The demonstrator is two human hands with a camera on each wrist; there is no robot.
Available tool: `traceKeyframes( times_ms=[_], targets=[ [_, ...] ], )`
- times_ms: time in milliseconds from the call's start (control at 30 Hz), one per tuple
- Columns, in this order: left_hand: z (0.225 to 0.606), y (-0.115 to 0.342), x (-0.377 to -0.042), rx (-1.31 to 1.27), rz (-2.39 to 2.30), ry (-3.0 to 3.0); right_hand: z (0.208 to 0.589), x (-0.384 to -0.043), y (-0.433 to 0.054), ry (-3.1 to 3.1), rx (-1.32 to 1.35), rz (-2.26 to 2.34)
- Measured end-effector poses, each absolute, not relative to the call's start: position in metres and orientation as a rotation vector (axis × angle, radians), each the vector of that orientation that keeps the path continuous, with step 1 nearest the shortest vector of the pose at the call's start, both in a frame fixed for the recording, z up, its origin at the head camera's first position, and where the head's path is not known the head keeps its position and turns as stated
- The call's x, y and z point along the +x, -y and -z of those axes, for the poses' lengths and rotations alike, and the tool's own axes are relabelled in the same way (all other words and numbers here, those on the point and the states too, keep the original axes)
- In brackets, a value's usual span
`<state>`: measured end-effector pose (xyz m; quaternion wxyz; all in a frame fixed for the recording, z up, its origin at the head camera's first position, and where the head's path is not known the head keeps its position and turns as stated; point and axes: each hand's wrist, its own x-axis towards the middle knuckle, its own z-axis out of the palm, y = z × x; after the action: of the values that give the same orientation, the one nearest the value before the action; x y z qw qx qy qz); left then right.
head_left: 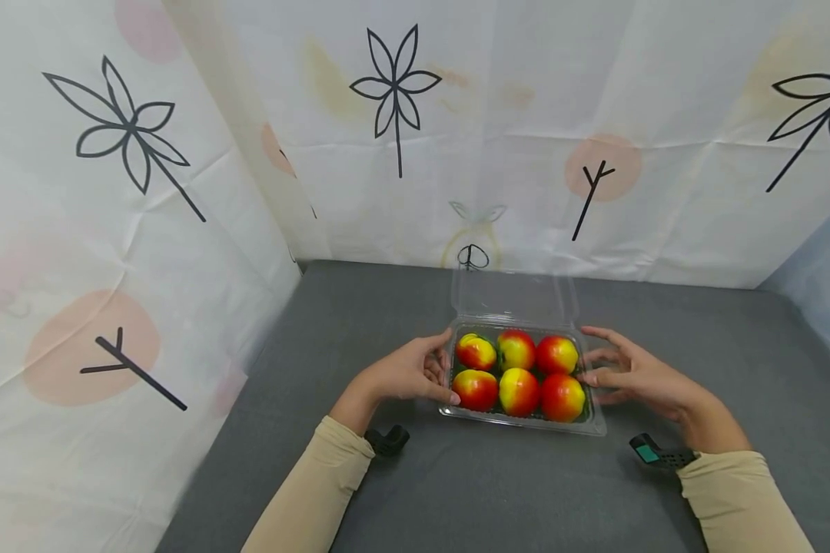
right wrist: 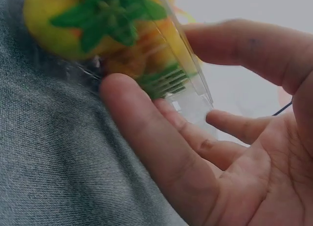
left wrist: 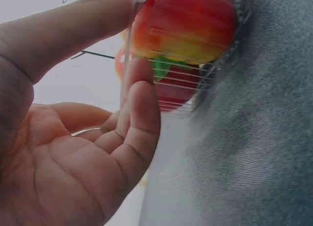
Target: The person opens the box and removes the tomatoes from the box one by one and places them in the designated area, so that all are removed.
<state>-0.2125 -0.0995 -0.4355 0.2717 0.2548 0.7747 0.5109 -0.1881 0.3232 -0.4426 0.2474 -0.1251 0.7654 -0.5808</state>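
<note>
A clear plastic clamshell box (head_left: 526,422) rests on the table, its transparent lid (head_left: 515,296) raised at the back. Several round red-and-yellow fruits (head_left: 519,392) fill it in two rows. Under one fruit (right wrist: 54,28), green star-shaped leaves show in the right wrist view. My left hand (head_left: 415,372) grips the box's left side, thumb on the rim and curled fingers against the ribbed wall. On the opposite side my right hand (head_left: 639,376) holds the right edge between thumb and fingers. The exact contact of some right fingertips is hard to make out.
Dark grey cloth covers the table (head_left: 401,499). Behind it hangs a white curtain (head_left: 526,115) printed with leaf drawings, and another curtain side (head_left: 111,269) bounds the left. A black strap device (head_left: 387,441) sits on each wrist.
</note>
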Motion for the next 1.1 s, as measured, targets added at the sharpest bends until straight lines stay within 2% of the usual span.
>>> traceKeyframes(
  times_ms=[667,1100],
  targets=[
    [0.42,0.096,-0.202,0.693,-1.032,-2.374,0.425,-0.183,-0.325,-2.157,-0.406,1.439],
    [0.418,0.067,-0.176,0.679,-0.799,-2.667,0.408,-0.174,-0.32,-2.579,-0.427,1.284]
  ],
)
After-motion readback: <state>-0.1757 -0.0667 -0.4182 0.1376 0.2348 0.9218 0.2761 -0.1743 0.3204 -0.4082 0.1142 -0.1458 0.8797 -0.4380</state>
